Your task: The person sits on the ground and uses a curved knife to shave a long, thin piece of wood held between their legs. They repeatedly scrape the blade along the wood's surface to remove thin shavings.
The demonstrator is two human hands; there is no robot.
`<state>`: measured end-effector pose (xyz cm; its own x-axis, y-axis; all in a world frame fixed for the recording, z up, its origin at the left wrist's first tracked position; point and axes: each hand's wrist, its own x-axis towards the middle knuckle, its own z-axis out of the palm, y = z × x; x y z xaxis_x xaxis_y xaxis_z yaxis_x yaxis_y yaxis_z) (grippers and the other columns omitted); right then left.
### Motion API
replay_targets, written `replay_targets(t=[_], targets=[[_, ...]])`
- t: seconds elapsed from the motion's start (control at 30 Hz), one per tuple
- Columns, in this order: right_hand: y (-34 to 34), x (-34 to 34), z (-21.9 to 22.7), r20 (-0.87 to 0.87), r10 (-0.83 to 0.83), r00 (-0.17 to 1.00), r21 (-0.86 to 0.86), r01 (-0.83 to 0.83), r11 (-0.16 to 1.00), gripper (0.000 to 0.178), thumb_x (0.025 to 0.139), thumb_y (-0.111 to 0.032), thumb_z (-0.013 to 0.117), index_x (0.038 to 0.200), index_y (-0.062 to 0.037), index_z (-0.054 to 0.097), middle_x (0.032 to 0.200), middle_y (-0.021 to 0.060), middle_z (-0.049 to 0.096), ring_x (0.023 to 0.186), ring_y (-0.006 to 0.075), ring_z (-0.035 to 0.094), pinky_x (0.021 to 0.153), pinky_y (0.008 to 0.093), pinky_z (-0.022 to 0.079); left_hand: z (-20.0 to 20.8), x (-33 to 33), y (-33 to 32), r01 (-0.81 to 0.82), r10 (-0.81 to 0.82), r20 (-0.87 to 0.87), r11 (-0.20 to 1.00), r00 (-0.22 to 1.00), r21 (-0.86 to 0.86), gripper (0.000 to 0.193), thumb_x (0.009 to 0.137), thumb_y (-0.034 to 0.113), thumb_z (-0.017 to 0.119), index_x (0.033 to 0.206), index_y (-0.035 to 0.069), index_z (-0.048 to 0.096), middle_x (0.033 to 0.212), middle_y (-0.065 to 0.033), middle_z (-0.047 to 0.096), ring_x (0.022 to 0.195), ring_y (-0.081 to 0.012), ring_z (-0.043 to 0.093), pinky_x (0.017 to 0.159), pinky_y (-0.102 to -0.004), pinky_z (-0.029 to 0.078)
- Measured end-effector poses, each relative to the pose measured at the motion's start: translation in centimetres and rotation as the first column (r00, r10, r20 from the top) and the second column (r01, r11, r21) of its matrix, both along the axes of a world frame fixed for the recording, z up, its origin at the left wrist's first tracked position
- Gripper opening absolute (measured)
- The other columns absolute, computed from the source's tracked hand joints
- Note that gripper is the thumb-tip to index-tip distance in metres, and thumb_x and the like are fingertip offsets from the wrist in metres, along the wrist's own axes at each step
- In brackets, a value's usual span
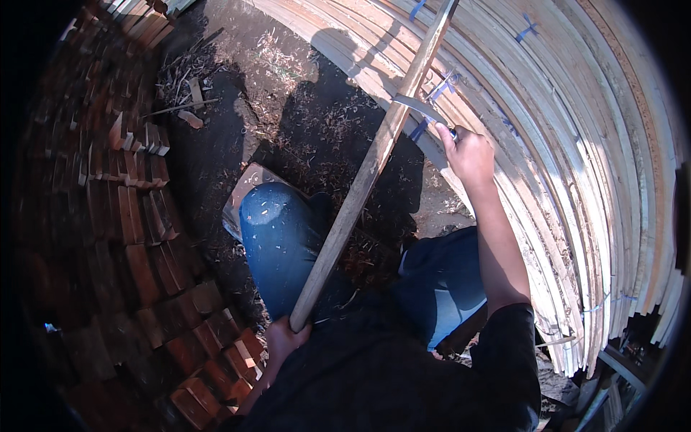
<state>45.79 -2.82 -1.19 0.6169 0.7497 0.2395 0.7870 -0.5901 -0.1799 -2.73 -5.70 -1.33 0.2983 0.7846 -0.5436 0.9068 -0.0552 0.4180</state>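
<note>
A long, narrow wooden stick [349,216] slants from my waist up past the top edge, toward the upper right. Around its lower end my left hand [283,338] is closed. My right hand [469,155] grips a knife [422,108] by its handle, thumb lying along the back. The blade, slightly curved, lies across the stick's upper half and its tip reaches the wood; whether it bites in cannot be made out. Below the blade the stick shows rough, paler patches. Its shaft passes over my bent left knee [270,209] in blue jeans.
Long pale wooden strips [576,180], bundled with blue ties [527,29], fill the right side beside my right arm. Stacked reddish-brown wood blocks [137,216] rise on the left. Shavings litter the dark ground [317,129]; a flat board [248,176] lies by my left knee.
</note>
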Motion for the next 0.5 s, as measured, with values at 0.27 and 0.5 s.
replay_targets(t=[0.27,0.5], targets=[[-0.8,-6.3,1.0,-0.717,0.211,0.664,0.218,-0.074,0.973,0.045,0.086,-0.042,0.063,0.068,-0.0008,0.059,0.054,0.0115,0.052,0.050,0.0152,0.050,0.050,0.0316,0.041,0.2,0.3,-0.2,-0.012,0.011,0.058,1.000,0.998,0.016,0.040,0.067,0.038,0.072,0.077,0.000,0.066,0.065,-0.0217,0.063,0.066,-0.0358,0.065,0.061,-0.0422,0.052],[-4.2,-6.9,2.0,-0.925,0.354,-0.139,0.335,0.142,0.931,0.028,0.083,0.003,0.058,0.102,-0.0039,0.039,0.071,0.0008,0.046,0.050,0.0060,0.043,0.041,0.0217,0.035,0.2,0.2,0.2,0.009,-0.013,0.066,0.998,0.998,0.064,0.038,0.066,0.036,0.072,0.071,-0.001,0.066,0.062,-0.0210,0.061,0.062,-0.0363,0.064,0.058,-0.0436,0.051]])
